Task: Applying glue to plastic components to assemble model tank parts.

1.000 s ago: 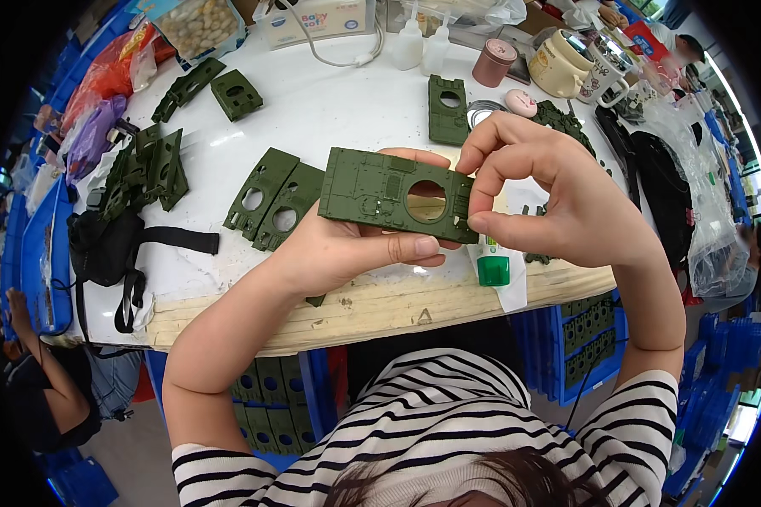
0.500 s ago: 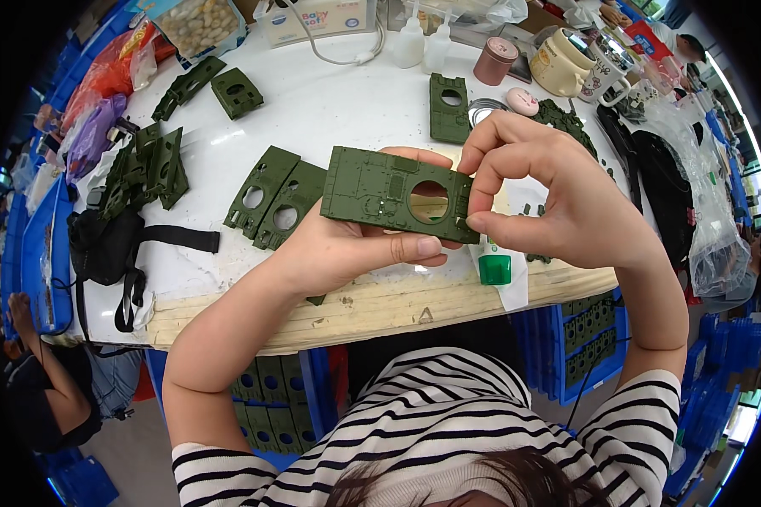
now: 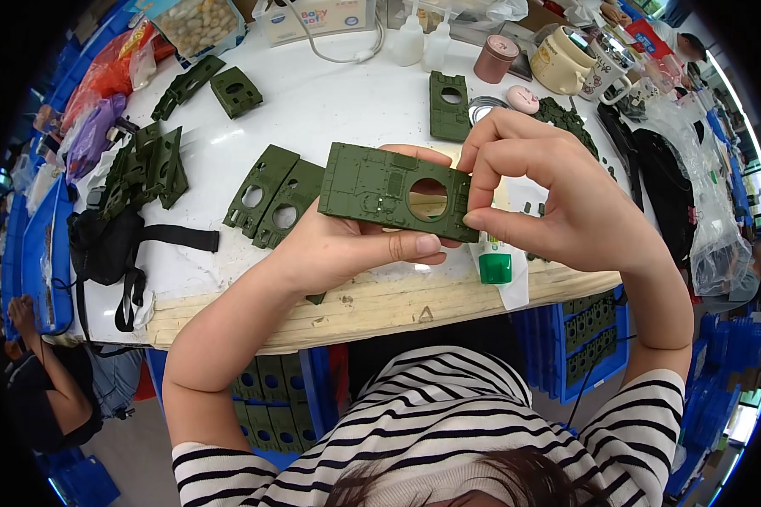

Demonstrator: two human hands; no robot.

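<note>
A dark green plastic model tank hull [image 3: 368, 182] with a round hole is held up above the table's front edge, its detailed face toward me. My left hand [image 3: 355, 245] is closed around it from below, thumb along the near edge and fingers behind. The thumb and index finger of my right hand [image 3: 558, 190] are pinched against the hull's right end; whether a small piece is between them is hidden. Below the right hand lies a green-capped bottle [image 3: 495, 269] on a white paper [image 3: 514, 291]. Small green parts [image 3: 528, 209] are scattered beside it.
Two more hulls [image 3: 266, 182] lie left of my hands, another [image 3: 449, 106] beyond them. Green parts [image 3: 148, 169] are piled at the left by a black strap [image 3: 177, 238]. White squeeze bottles [image 3: 409, 42], a pink tin [image 3: 496, 59] and mugs [image 3: 558, 63] stand at the back. Blue crates [image 3: 579, 338] sit below.
The hull and both hands have shifted very slightly to the left and up. My right thumb and index finger remain at the hull's right end.
</note>
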